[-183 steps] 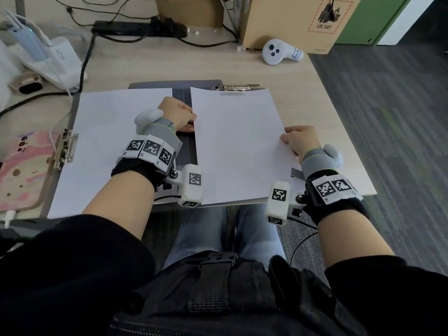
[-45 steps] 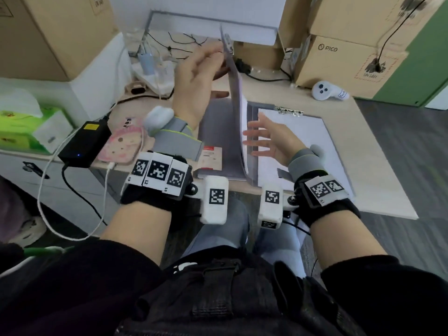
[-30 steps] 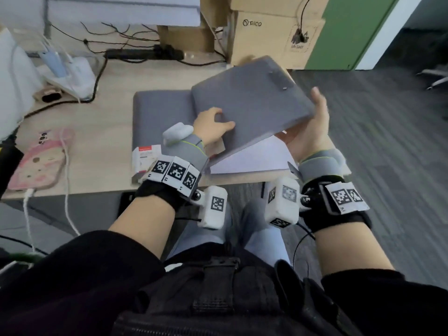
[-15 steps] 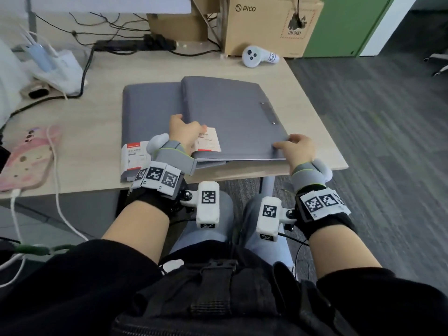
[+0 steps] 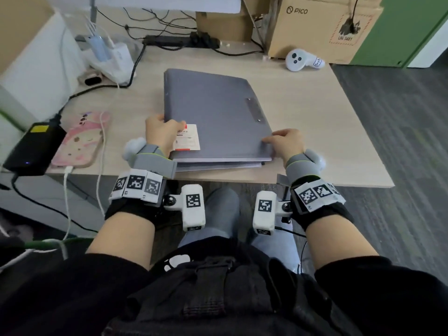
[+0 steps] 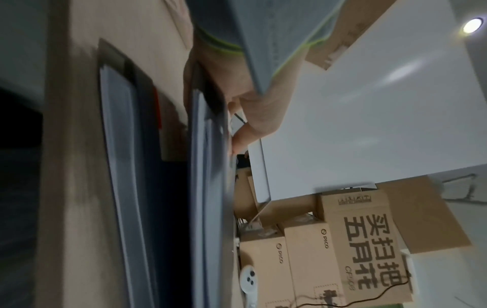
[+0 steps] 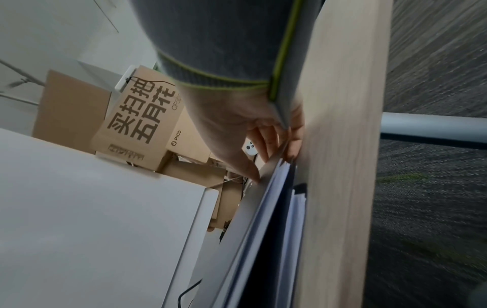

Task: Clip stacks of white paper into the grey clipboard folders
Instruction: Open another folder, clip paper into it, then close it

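Note:
Two closed grey clipboard folders lie stacked on the wooden desk [image 5: 315,132]. The top folder [image 5: 213,110] carries a white and red label [image 5: 190,139]; the lower folder [image 5: 218,166] shows only as a strip at the near edge. My left hand [image 5: 169,128] grips the top folder's near left corner, thumb on the cover [image 6: 243,135]. My right hand [image 5: 274,139] pinches its near right corner, thumb above and fingers [image 7: 292,150] beneath. White paper edges [image 7: 266,208] show between the covers of the top folder, and more paper [image 6: 116,145] in the lower one.
A pink phone [image 5: 80,141] on a white cable and a black power brick [image 5: 34,146] lie left of the folders. A white controller [image 5: 303,60], cardboard boxes [image 5: 322,27] and a power strip [image 5: 179,41] line the back. The desk's near edge [image 5: 242,179] runs just below my hands.
The top folder has slid left, from overlapping the lower one's right half to lying squarely over it. Both hands went along at its near corners.

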Available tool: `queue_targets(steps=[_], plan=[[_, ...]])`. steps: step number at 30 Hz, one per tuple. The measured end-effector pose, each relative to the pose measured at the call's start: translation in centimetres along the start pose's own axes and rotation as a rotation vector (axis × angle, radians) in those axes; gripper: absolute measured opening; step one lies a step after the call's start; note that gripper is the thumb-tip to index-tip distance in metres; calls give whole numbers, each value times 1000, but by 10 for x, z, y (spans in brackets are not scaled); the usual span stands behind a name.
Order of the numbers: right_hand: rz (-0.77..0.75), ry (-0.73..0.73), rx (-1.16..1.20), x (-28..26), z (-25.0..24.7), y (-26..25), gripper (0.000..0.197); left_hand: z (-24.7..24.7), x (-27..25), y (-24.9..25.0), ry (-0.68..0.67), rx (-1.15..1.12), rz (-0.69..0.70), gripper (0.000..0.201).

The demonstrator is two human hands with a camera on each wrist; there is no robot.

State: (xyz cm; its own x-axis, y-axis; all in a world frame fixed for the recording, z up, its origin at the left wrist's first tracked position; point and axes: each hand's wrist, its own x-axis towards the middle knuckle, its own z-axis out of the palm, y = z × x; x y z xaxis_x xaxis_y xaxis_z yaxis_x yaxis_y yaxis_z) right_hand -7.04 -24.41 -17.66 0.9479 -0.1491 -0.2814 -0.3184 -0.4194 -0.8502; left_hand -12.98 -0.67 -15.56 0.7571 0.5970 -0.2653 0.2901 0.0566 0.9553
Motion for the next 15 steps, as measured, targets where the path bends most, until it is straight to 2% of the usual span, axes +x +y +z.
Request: queue_targets(steps=[1,3,6,8,9,12,15], plan=[[5,-10,-9,0,3,-2,42,-6,8,-6,2,63,-20,14],[2,-18,-38,-1,10,-5,37,-17,27,-20,7,172,-48,21],[-5,-30,-53,-1,17,-7,41,-22,57,-40,19,346,-62,54],[-29,-26,-67,-2,24,-9,41,-25,69,-50,-39,347,-64,77],[-42,-20,-75,-3,26,-11,41,-26,68,-49,-72,327,-61,79],[-50,0,-82,-2,29,-14,36,-27,50,-36,-125,278,-20,57],[-49,2,-123,-2,26,-16,23,-22,30,-19,-181,196,-5,36]])
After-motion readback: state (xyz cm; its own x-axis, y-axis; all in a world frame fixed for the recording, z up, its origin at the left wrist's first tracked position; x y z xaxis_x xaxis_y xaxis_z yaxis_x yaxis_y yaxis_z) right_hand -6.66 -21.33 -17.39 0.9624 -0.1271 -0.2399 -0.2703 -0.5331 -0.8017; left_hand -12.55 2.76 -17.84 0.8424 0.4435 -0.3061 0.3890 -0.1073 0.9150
